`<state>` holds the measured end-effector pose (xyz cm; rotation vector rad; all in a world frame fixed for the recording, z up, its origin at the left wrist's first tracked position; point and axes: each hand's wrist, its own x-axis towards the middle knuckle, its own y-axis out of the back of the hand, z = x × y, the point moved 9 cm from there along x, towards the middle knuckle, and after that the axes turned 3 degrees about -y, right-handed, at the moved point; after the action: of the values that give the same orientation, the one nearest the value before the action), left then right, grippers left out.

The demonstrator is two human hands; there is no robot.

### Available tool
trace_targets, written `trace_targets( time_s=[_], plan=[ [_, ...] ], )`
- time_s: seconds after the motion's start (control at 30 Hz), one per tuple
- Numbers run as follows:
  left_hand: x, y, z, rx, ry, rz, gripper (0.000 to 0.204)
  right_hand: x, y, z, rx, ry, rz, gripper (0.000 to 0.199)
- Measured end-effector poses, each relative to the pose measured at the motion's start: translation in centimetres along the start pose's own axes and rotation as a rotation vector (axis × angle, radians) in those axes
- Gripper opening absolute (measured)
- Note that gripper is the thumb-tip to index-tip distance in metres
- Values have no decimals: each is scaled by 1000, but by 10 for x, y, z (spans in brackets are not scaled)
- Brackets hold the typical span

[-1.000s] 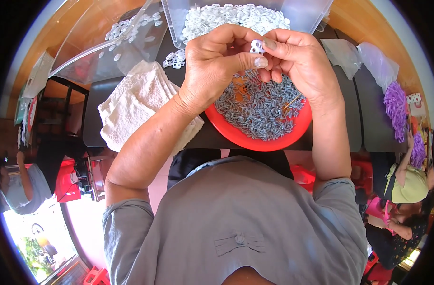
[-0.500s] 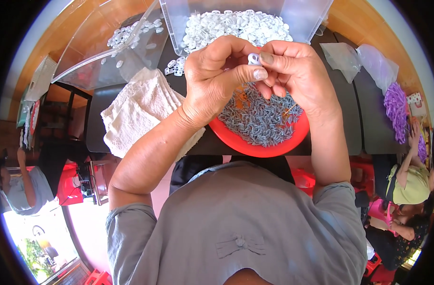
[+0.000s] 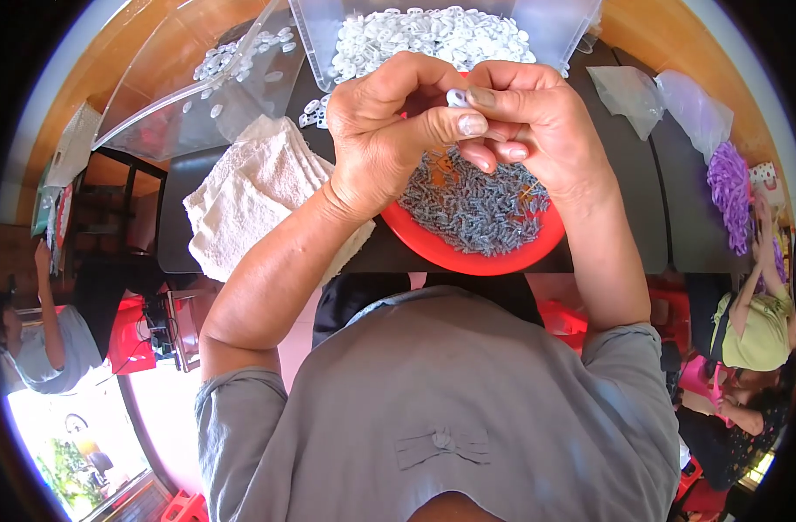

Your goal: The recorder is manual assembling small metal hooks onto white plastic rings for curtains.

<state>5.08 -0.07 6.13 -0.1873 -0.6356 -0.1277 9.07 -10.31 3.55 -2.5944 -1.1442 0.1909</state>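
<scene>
Above the far part of a red bowl [image 3: 493, 264], my left hand [image 3: 376, 139] and my right hand [image 3: 546, 122] meet at the fingertips. Pinched between their thumbs and fingers is a small white plastic piece [image 3: 457, 97] with a dark hole, mostly covered by the thumbs. Anything else between the fingers is hidden. Many small grey coil springs [image 3: 476, 217] fill the bowl. Behind my hands, a clear plastic bin [image 3: 313, 52] holds a heap of similar white plastic pieces [image 3: 433, 39].
A folded cream cloth [image 3: 254, 196] lies left of the bowl. Loose white pieces [image 3: 315, 113] and a clear lid [image 3: 145, 122] lie beyond it. Plastic bags [image 3: 628, 100] and a purple bundle [image 3: 728, 196] are at right. Other people sit at both sides.
Both hands have shifted slightly left and away from me. The white plastic piece has turned and less of it shows between the thumbs.
</scene>
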Motion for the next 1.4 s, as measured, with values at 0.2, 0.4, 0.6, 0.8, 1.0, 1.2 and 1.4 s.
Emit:
trace_targets(
  time_s=[0.2, 0.4, 0.6, 0.8, 1.0, 1.2, 1.4],
  plan=[
    [0, 3, -1, 113, -25, -13, 20, -1, -3, 1, 47, 15, -12, 22],
    [1, 2, -16, -60, 27, 83, 21, -2, 6, -12, -162, 80, 180, 22],
    [2, 0, -6, -3, -19, 20, 21, -3, 8, -8, -138, 55, 136, 21],
    [0, -1, 3, 3, -20, 2, 18, -1, 3, 2, 1, -25, 60, 20],
    [-2, 2, -4, -73, 67, 34, 18, -1, -5, 2, 39, 11, 47, 20],
    [1, 7, -10, -88, 97, 59, 20, 1, -5, 3, 111, 24, 11, 20],
    [2, 10, -15, -81, 85, 80, 20, 2, -1, 1, 43, 24, 81, 20]
  ],
)
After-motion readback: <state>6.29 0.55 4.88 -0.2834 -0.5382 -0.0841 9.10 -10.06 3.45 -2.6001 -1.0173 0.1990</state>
